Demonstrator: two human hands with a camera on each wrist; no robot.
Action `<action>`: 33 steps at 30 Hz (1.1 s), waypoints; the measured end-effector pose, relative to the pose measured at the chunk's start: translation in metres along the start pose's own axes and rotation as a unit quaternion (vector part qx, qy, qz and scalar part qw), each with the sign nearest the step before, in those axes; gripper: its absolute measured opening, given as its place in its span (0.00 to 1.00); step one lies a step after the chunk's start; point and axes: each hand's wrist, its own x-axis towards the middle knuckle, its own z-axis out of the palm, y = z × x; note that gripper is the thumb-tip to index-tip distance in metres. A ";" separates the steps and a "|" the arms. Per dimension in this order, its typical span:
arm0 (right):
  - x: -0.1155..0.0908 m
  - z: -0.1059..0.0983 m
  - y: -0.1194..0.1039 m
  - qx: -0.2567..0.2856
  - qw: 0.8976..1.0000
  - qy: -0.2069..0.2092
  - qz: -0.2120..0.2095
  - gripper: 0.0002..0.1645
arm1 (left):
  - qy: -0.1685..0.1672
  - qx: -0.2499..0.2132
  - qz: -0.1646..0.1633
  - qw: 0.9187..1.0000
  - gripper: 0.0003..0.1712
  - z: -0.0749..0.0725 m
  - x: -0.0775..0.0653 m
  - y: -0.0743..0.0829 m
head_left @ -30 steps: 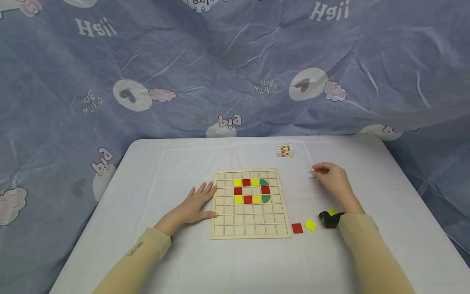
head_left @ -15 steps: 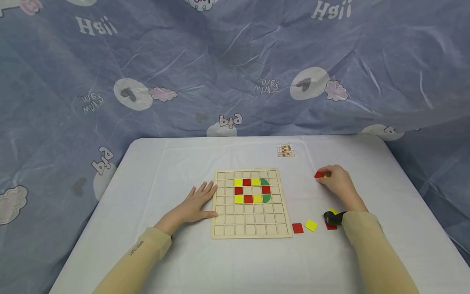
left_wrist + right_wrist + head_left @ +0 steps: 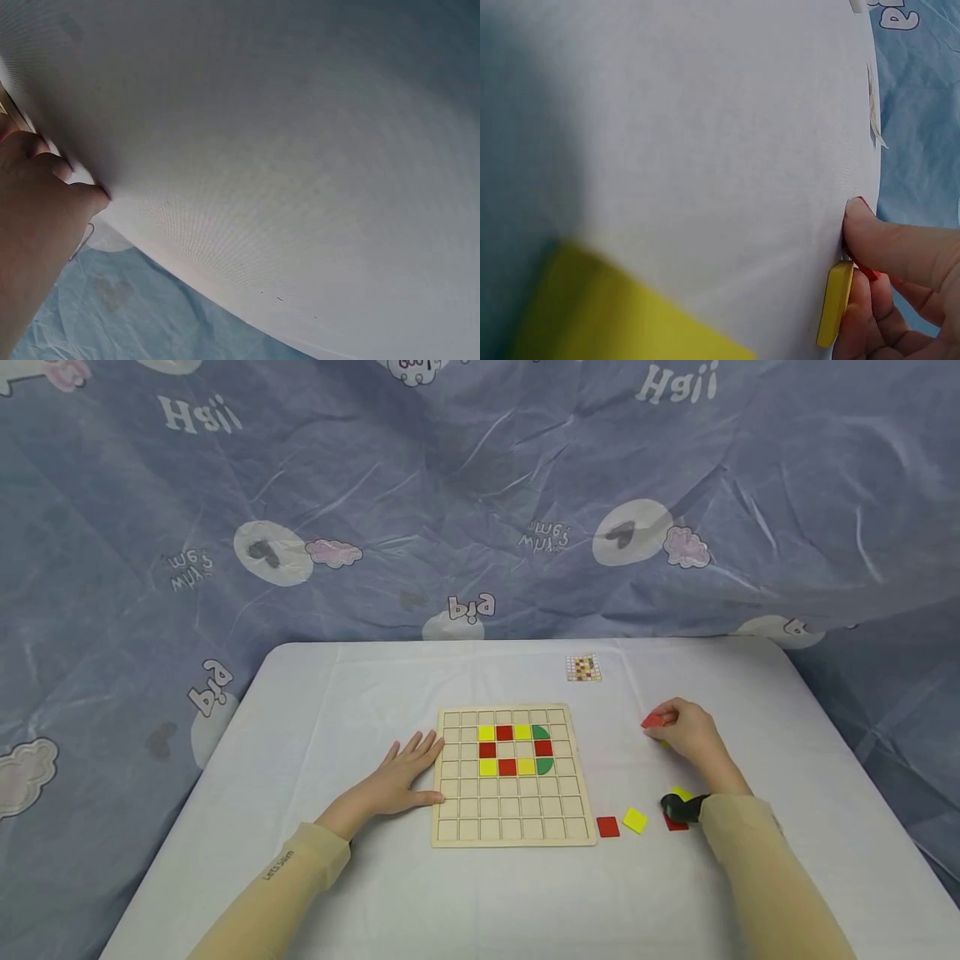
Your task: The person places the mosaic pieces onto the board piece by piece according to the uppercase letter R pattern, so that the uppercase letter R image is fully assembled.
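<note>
My left hand (image 3: 401,777) lies spread on the white table, its fingertips and thumb touching the left edge of the wooden grid board (image 3: 513,832). Red and yellow square tiles and two green quarter-round tiles form a ring on the board's upper part. To the right of the board, my right hand (image 3: 688,728) pinches a red tile (image 3: 652,721) between thumb and fingers. A yellow tile (image 3: 835,304) is also held by its lower fingers, as the right wrist view shows. The left wrist view shows part of the left hand (image 3: 45,202) at the board's edge.
A small printed pattern card (image 3: 583,667) lies behind the board. Near the board's lower right corner are a loose red tile (image 3: 608,827) and a yellow tile (image 3: 634,820). Another red tile (image 3: 677,824) and yellow tile (image 3: 682,792) are partly hidden by the black wrist camera (image 3: 678,808).
My right hand has shifted slightly right and turned; the red tile, barely visible one second ago, now shows its face. The left hand and the tiles on the board have stayed put.
</note>
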 end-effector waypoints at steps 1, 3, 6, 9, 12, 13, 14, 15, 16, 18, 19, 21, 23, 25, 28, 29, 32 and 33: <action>0.000 0.001 0.000 0.003 1.000 0.003 0.000 0.23 | 0.000 -0.001 0.000 1.000 0.56 0.000 0.000 0.000; -0.001 0.003 -0.001 0.008 1.000 0.010 0.001 0.20 | 0.000 -0.003 0.000 1.000 0.56 0.000 0.000 0.000; -0.005 0.004 -0.005 0.016 1.000 0.023 -0.005 0.16 | 0.001 -0.007 0.001 1.000 0.56 0.001 -0.001 0.000; -0.010 0.005 -0.013 0.027 0.999 0.033 -0.014 0.14 | 0.001 -0.007 0.000 1.000 0.56 0.001 -0.001 0.000; -0.017 0.008 -0.027 0.041 0.999 0.029 -0.020 0.14 | 0.001 -0.002 0.000 1.000 0.56 0.002 0.000 0.000; -0.019 0.010 -0.033 0.044 0.998 0.026 -0.022 0.14 | 0.001 0.001 -0.001 1.000 0.56 0.001 0.000 0.000; -0.021 0.012 -0.038 0.048 0.998 0.021 -0.026 0.14 | 0.000 0.003 -0.002 1.000 0.56 0.001 0.000 0.000; -0.023 0.015 -0.044 0.052 0.998 0.017 -0.032 0.14 | -0.001 0.006 -0.004 1.000 0.56 0.000 0.001 0.000; -0.025 0.018 -0.050 0.057 0.998 0.011 -0.038 0.14 | -0.002 0.008 -0.005 1.000 0.56 0.000 0.001 0.000; -0.030 0.025 -0.061 0.072 0.996 -0.001 -0.054 0.13 | -0.002 0.007 -0.006 1.000 0.56 -0.002 0.000 0.001; -0.032 0.028 -0.067 0.080 0.995 -0.009 -0.061 0.13 | -0.002 0.007 -0.006 1.000 0.56 -0.002 0.000 0.001; -0.036 0.036 -0.078 0.097 0.992 -0.027 -0.074 0.13 | -0.003 0.006 -0.009 1.000 0.57 -0.003 0.000 0.002; -0.040 0.044 -0.088 0.112 0.989 -0.047 -0.081 0.12 | -0.002 0.005 -0.007 1.000 0.56 -0.003 0.000 0.002; -0.045 0.053 -0.098 0.124 0.986 -0.066 -0.087 0.12 | -0.004 0.007 -0.007 1.000 0.56 -0.003 0.000 0.003; -0.053 0.066 -0.111 0.144 0.981 -0.088 -0.098 0.10 | -0.004 0.007 -0.003 1.000 0.56 -0.001 0.001 0.002; -0.055 0.070 -0.115 0.149 0.979 -0.094 -0.104 0.10 | -0.003 0.007 -0.003 1.000 0.56 -0.001 0.001 0.002; -0.060 0.083 -0.125 0.161 0.975 -0.111 -0.109 0.08 | -0.004 0.007 -0.004 1.000 0.56 -0.002 0.001 0.002; -0.062 0.088 -0.128 0.165 0.973 -0.116 -0.109 0.07 | -0.004 0.006 -0.004 1.000 0.56 -0.002 0.000 0.002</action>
